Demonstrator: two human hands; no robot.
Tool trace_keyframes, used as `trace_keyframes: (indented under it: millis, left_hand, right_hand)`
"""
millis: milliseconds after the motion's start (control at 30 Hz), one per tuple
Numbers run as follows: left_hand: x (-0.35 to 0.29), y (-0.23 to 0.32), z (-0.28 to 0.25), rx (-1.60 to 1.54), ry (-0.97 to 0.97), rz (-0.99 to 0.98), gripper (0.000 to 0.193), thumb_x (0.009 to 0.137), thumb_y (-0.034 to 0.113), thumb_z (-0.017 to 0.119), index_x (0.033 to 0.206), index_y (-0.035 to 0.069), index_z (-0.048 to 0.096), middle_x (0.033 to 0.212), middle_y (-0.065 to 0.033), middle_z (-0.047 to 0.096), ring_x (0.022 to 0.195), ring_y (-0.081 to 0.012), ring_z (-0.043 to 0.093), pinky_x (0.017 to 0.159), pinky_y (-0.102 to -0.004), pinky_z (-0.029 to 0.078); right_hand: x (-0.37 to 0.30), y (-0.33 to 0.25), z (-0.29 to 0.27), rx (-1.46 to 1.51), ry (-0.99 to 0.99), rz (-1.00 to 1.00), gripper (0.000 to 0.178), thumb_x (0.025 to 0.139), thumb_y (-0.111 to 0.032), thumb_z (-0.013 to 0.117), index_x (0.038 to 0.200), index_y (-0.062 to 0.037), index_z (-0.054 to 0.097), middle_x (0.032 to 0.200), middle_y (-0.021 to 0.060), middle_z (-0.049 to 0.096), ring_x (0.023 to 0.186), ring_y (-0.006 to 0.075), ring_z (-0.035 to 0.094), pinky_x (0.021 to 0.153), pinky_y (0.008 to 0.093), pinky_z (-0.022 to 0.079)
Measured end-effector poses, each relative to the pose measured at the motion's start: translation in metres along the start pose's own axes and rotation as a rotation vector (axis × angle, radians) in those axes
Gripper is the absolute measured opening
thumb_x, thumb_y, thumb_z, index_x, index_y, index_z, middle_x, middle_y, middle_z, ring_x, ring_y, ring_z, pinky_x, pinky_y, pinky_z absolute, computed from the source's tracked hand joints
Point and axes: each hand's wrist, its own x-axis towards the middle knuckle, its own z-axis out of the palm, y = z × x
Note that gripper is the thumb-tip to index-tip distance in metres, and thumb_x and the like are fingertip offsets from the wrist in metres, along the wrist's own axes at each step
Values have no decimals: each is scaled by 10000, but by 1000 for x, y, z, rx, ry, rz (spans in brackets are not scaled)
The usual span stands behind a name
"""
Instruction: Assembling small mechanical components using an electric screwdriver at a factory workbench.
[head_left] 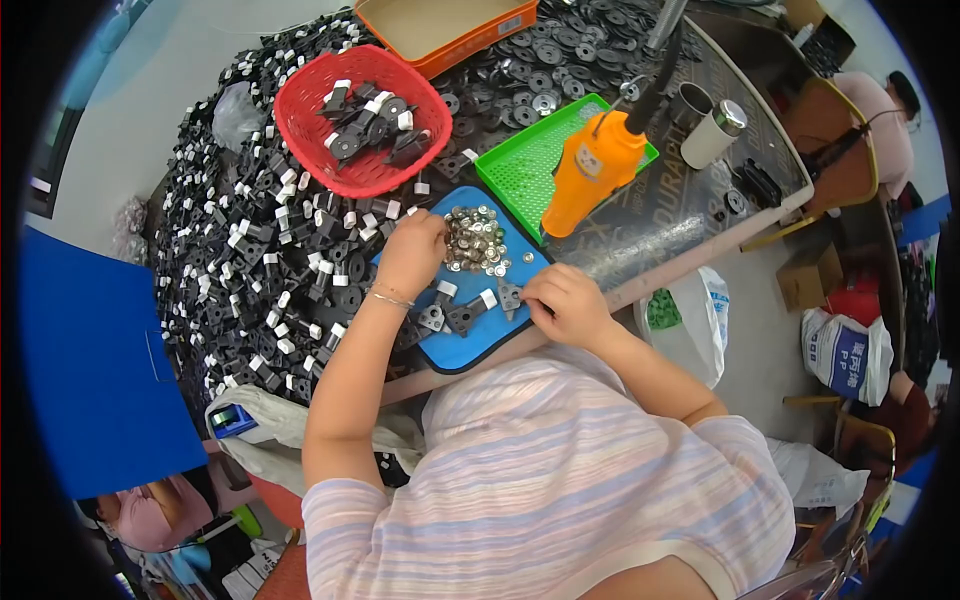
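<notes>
A blue mat (452, 352) with a dark rim lies at the table's near edge. On it is a heap of small round metal pieces (478, 243). My left hand (412, 250) reaches to the heap's left side, its fingers drawn together at the pieces; what they pinch is hidden. Below the heap lie black plastic parts with white ends (465, 316). My right hand (568, 303) is closed at the mat's right edge, thumb and forefinger pinching the side of a black plastic part (509, 297).
Black-and-white parts (290, 270) cover the table's left side. Beyond the mat stand a red basket (290, 125) of parts, an orange tray (440, 60) and a green tray (510, 165). An orange power screwdriver (590, 170) hangs above the green tray. A white bottle (708, 138) stands at the right.
</notes>
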Motion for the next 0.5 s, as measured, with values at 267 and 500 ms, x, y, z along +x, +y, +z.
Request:
trace_keyframes:
  millis: [267, 500]
  left_hand:
    - [-1, -3, 5, 70, 28, 53, 142, 743, 36, 568, 861, 48, 646, 863, -128, 586, 862, -316, 571, 774, -399, 476]
    - [5, -2, 5, 95, 7, 68, 138, 750, 40, 566, 858, 46, 652, 850, -131, 586, 840, -318, 577, 765, -399, 480]
  right_hand:
    - [0, -1, -1, 29, 6, -22, 150, 666, -14, 626, 798, -81, 602, 802, 33, 605, 755, 230, 574, 653, 342, 463]
    - [-2, -1, -1, 24, 19, -19, 140, 668, -21, 623, 793, -79, 601, 802, 35, 605, 751, 239, 570, 663, 347, 469]
